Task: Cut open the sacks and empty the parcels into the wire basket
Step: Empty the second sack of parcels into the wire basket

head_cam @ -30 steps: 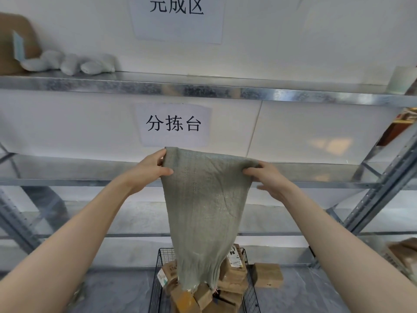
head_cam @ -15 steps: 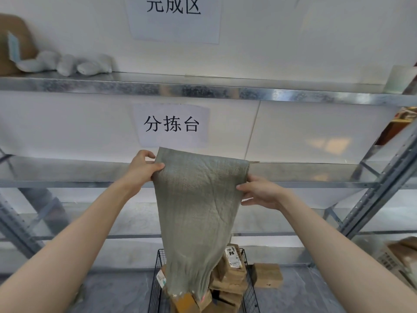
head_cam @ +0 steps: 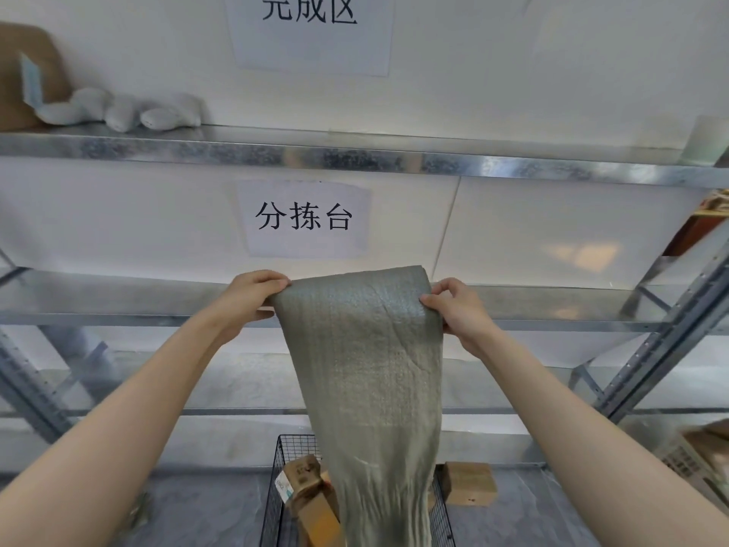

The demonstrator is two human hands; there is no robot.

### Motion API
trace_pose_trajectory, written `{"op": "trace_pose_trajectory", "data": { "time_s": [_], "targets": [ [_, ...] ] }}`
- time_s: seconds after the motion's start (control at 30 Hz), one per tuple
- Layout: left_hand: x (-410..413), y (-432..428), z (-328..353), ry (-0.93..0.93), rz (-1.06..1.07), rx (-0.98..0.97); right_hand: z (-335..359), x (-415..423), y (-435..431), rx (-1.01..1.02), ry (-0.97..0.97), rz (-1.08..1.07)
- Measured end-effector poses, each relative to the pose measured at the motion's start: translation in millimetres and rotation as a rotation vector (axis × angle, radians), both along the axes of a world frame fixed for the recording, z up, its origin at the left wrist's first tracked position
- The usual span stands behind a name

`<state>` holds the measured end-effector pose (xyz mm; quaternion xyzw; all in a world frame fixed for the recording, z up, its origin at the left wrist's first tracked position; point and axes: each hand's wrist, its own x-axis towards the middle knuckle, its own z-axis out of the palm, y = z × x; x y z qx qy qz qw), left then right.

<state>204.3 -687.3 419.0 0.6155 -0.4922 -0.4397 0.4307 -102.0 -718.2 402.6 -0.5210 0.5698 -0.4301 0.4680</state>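
Aloft, pinching the woven sack [head_cam: 367, 369] at both top corners, left hand [head_cam: 252, 300] and right hand [head_cam: 459, 311]; lower down, hiding most parcels [head_cam: 303, 479] in the wire basket [head_cam: 276, 503]; cropped at bottom.

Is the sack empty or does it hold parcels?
Looks empty: the sack hangs flat and limp, no bulges, held by left hand and right hand over the basket.

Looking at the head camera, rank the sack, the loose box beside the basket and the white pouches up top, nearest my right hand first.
1. sack, pinched by the right hand.
2. loose box, on the floor below it.
3. white pouches, top shelf, far left.
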Motion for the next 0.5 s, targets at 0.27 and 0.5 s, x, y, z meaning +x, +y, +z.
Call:
{"op": "trace_pose_trajectory", "data": {
  "time_s": [0.27,0.5],
  "targets": [
    [-11.5,-3.4,-0.6,-0.545,-0.199,-0.021,14.5,3.1,11.2,-0.113,0.404,0.283],
    [-11.3,-10.8,-6.0,-0.715,0.002,-0.220,18.0,2.2,7.9,-0.306,0.596,0.136]
  ]
}}
